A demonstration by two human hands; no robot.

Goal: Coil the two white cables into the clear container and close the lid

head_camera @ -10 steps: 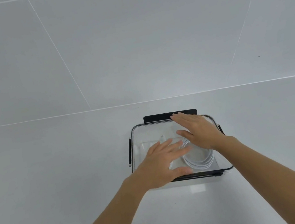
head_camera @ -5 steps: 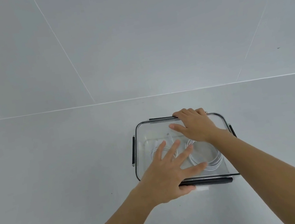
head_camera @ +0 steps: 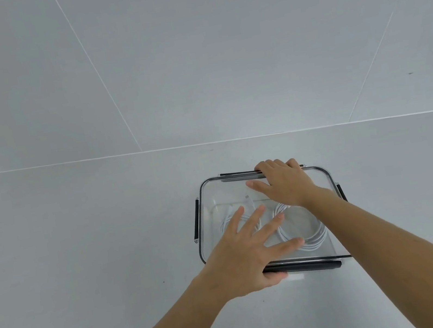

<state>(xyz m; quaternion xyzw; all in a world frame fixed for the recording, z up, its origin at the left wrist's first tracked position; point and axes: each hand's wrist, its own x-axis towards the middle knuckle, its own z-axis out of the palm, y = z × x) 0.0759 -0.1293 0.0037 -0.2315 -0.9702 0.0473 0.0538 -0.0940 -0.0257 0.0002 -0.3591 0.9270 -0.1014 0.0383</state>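
Left hand (head_camera: 249, 255) lies spread flat on the lid (head_camera: 220, 192); right hand (head_camera: 281, 184) curls over the latch (head_camera: 237, 173) at 12 o'clock. Cables (head_camera: 312, 236) lie beneath both.

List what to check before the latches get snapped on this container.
1. Left cable coil and right cable coil inside clear container: ok.
2. No cable trapped under lid: ok where visible.
3. Lid seated level: cannot tell.
4. Left hand flat on lid: ok.
5. Right hand fingers curled over back latch: ok.
6. Front latch closed: cannot tell.
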